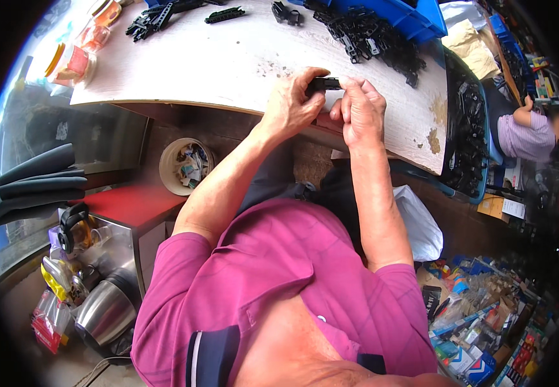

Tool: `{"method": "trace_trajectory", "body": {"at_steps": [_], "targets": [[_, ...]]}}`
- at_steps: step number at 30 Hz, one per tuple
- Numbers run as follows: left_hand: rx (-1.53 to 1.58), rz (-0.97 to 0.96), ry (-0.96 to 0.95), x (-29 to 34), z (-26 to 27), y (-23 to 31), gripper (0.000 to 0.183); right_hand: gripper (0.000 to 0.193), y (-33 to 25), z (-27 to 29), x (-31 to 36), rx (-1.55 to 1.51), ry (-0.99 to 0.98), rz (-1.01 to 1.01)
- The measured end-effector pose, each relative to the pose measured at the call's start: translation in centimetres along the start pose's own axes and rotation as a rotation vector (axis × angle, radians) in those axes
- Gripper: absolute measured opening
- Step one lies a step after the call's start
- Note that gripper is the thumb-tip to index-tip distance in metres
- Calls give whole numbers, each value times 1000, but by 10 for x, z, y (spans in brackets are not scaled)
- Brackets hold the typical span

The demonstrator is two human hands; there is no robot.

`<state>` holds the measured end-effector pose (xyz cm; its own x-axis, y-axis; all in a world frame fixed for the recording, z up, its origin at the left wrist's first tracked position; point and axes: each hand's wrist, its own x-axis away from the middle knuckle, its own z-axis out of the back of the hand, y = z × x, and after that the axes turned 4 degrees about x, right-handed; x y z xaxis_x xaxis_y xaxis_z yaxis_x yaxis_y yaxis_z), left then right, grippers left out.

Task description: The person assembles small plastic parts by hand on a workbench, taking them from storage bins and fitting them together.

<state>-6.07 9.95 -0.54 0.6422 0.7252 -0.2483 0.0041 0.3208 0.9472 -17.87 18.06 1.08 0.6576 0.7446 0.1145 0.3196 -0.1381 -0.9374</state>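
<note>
A small black plastic part (324,84) is held level between my two hands, just over the near edge of the white table (228,68). My left hand (294,100) grips its left end between thumb and fingers. At its right end, the fingertips of my right hand (360,109) pinch it. What exactly the part is cannot be made out. Beyond my hands lies a heap of similar black plastic parts (373,39). More black parts (153,20) lie at the table's far left, with a single long one (224,15) beside them.
A blue bin (421,19) stands at the back right. A crate of black parts (467,135) flanks the table's right side. Jars (70,63) sit at the left. Below are a waste bucket (166,168), a red-topped cabinet (131,203) and a steel kettle (106,311). Another person (528,135) is at far right.
</note>
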Motion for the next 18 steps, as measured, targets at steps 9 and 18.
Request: {"method": "trace_trajectory", "body": {"at_steps": [9,18], "targets": [[152,83,120,-1,-3,16,16,16,3,-2,-6,101,-28,-50],[290,35,364,-7,38,-16,10,19,-1,-31,-22,216,1,-132]]}}
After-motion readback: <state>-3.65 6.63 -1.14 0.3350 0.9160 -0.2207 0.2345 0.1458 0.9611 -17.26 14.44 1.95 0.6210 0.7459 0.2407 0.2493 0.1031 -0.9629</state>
